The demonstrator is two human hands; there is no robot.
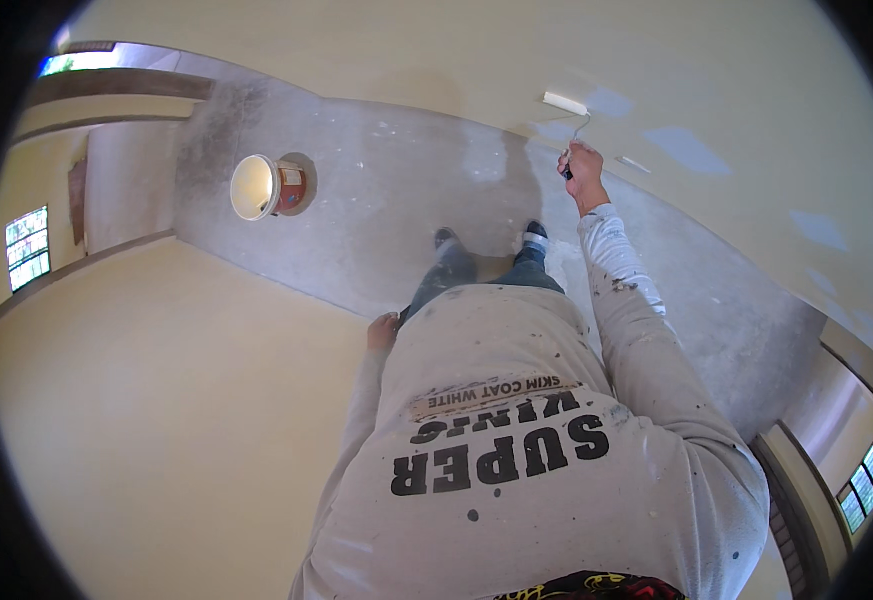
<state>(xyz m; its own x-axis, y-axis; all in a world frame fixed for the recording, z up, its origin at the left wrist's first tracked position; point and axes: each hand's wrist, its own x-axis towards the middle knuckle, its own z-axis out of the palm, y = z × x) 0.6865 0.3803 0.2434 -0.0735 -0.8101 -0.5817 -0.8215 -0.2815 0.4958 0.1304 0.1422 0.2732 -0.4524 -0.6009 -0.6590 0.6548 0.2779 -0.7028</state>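
Note:
My right hand (582,170) is closed round the dark handle of a small paint roller (565,104). The roller's white sleeve lies at the cream wall (756,90), close to some pale bluish-white patches. Its thin wire frame runs from the sleeve down to my fist. Down by my left thigh, my left hand (383,331) looks curled, with a small dark edge beside its fingers. What it holds, if anything, cannot be made out. Splashes of paint mark my light long-sleeved shirt (496,340).
A bucket (253,188) with a white rim and a reddish side stands on the grey floor (376,170), left of my feet. Another cream wall (176,400) rises on my left. Barred windows (27,248) show at the far left and right.

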